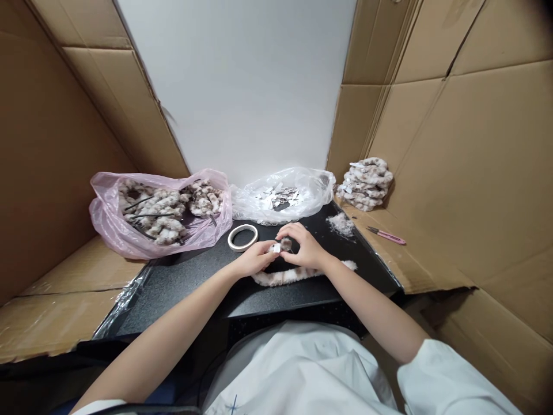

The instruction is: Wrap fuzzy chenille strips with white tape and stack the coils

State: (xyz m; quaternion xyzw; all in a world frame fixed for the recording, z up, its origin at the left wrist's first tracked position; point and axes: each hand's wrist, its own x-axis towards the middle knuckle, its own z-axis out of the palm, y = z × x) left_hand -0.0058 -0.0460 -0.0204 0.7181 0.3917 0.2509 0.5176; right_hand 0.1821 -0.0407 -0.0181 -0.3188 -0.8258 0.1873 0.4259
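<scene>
This looks like a makeshift workshop: cardboard (484,173) flanks a black table (185,282), a bag (102,213) of furry pieces (168,204) lies beyond and left of the left hand (254,259), tape (231,240) just beyond that hand, and a cutter (391,236) right of the right hand (306,248).

No lettering, number or brand can be read. On the small white label (276,248) at the fingers (290,231), mid-frame, no print can be made out; the blue mark (234,405) at the lower edge cannot be deciphered.
</scene>
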